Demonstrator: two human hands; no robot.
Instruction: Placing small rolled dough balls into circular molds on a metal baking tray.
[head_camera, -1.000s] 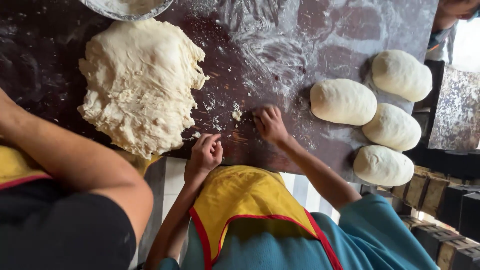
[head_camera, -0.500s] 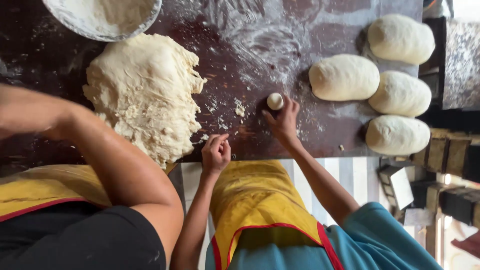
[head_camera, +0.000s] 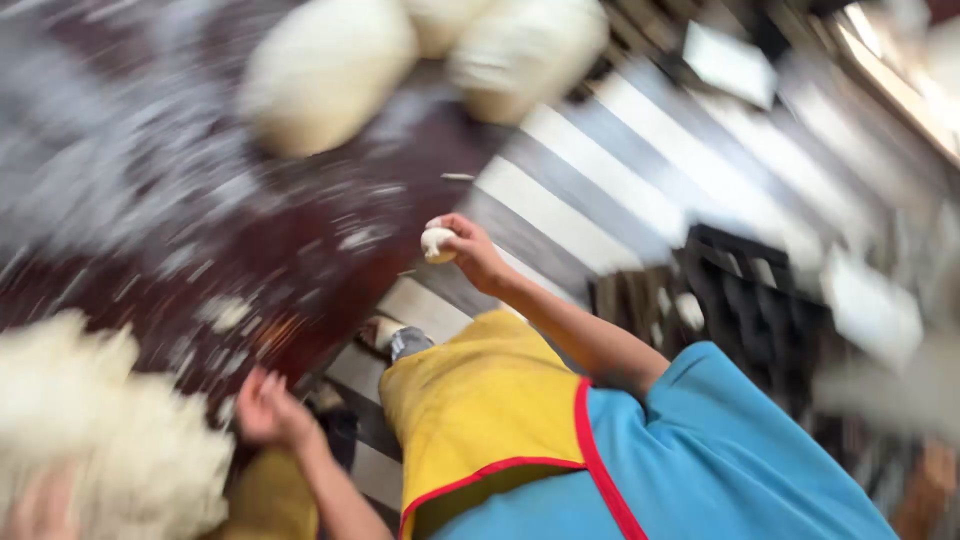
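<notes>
My right hand (head_camera: 470, 252) has fingers curled around a small dough ball (head_camera: 437, 243), pinching it, held just past the table edge, above the striped floor (head_camera: 640, 190). Left hand (head_camera: 265, 408) is open w/ fingers a bit spread, at the dark floury table (head_camera: 200, 240) edge, next to the big rough dough mass (head_camera: 100, 440). Picture is blurry. Shaped dough loaves (head_camera: 330, 70) lie further on the table, approx. at top

— Are any packages, labels, signs or screens showing here?
— None are showing clearly. The picture is blurring badly, and a few pale flat rectangles (head_camera: 730, 62) are lying on the striped floor (head_camera: 600, 200); what they are cannot be told.
</notes>
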